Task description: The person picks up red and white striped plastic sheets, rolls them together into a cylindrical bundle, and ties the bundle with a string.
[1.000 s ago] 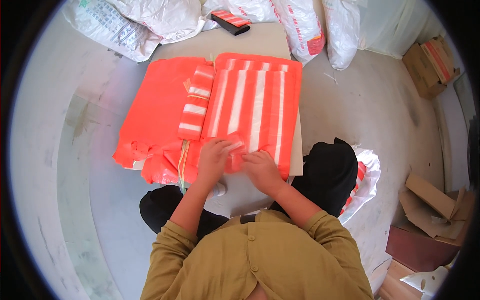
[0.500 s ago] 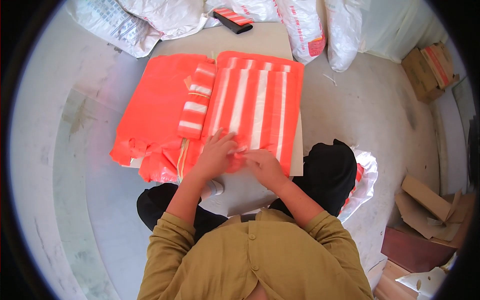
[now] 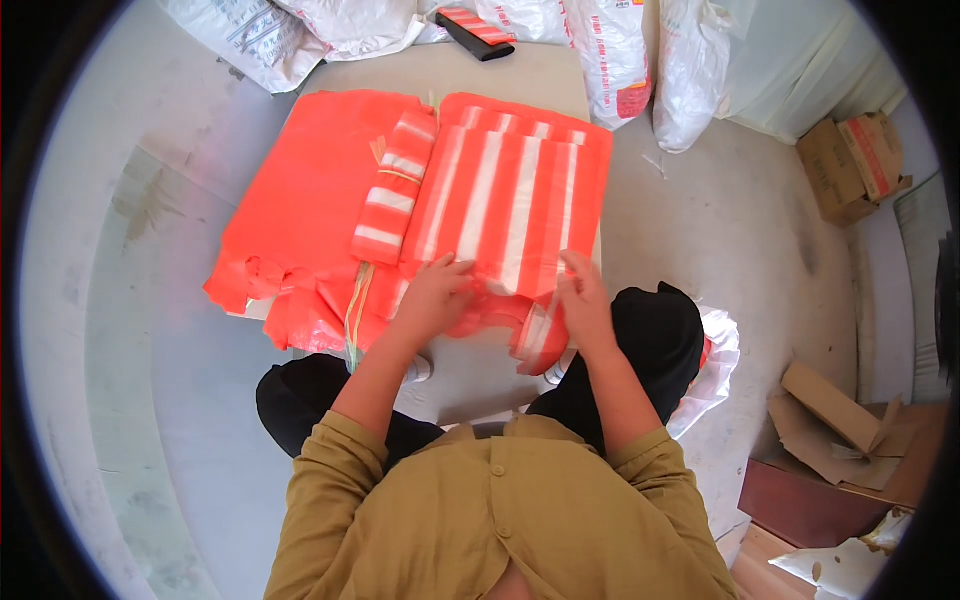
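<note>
A stack of red-and-white striped plastic bags (image 3: 514,190) lies flat in front of me, its near edge loose and crumpled. My left hand (image 3: 437,300) rests at the left of that edge, fingers spread over the plastic and slightly blurred. At the right corner, my right hand (image 3: 583,300) has its index finger raised apart from the thumb, touching the bags. Below it hangs a striped flap (image 3: 540,335) past the front edge. A striped roll (image 3: 393,185) bound by a thin band lies left of the stack, on a pile of plain red plastic bags (image 3: 300,190).
All of this sits on a low beige table (image 3: 390,72). A black-and-striped bundle (image 3: 476,33) lies at its far end. White sacks (image 3: 610,55) stand behind. Yellowish ties (image 3: 358,310) hang at the near edge. Cardboard boxes (image 3: 850,165) and an open carton (image 3: 850,430) are on the right.
My hands have moved apart: the right one shifted right and up to the stack's corner, the left stayed near its place. A striped flap now hangs out below the near edge.
</note>
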Tool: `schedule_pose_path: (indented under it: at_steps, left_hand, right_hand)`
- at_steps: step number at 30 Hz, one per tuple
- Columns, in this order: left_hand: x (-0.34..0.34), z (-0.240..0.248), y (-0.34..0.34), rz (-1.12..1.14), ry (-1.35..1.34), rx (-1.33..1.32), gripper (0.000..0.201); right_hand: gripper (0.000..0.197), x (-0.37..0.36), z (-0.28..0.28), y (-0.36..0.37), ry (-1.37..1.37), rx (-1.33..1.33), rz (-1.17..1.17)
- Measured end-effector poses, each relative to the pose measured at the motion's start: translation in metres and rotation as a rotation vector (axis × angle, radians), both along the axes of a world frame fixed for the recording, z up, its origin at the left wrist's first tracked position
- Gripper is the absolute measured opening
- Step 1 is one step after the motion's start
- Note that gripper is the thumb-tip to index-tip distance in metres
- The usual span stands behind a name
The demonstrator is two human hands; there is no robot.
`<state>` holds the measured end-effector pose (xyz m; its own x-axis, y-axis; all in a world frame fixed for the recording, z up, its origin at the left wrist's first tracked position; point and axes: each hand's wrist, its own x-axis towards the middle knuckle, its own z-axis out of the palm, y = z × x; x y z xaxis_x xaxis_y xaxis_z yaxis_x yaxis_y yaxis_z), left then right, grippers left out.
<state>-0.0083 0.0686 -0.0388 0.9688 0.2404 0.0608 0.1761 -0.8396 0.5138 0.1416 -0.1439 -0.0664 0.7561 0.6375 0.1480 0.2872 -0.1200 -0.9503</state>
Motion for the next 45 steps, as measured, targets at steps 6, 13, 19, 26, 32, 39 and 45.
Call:
schedule_pose_path:
  at_steps: [6, 13, 19, 26, 32, 39, 45]
  left_hand:
    - [0.002, -0.014, 0.014, 0.163, 0.01, -0.386, 0.03]
    - [0.006, 0.001, 0.01, 0.138, 0.004, -0.526, 0.027]
    - [0.004, -0.003, 0.01, 0.133, 0.001, -0.504, 0.026]
    - [0.003, -0.008, 0.007, 0.111, -0.044, -0.368, 0.028]
    - [-0.002, -0.008, 0.002, 0.071, -0.064, -0.185, 0.028]
    - [-0.009, -0.019, 0.002, -0.025, -0.055, 0.007, 0.028]
    - [-0.015, -0.016, -0.008, 0.001, -0.181, 0.033, 0.035]
  right_hand:
    - [0.048, 0.007, 0.008, -0.024, 0.486, 0.112, -0.218]
    - [0.054, 0.009, -0.001, -0.011, 0.624, 0.236, -0.194]
    - [0.058, -0.005, 0.011, -0.01, 0.58, 0.144, -0.2]
    - [0.074, -0.037, -0.006, -0.04, 0.691, 0.168, -0.182]
    - [0.074, -0.065, 0.012, -0.061, 0.858, 0.138, -0.057]
    - [0.057, -0.061, 0.036, -0.066, 0.741, 0.175, -0.119]
    - [0.023, -0.019, 0.07, -0.043, -0.063, -0.254, 0.046]
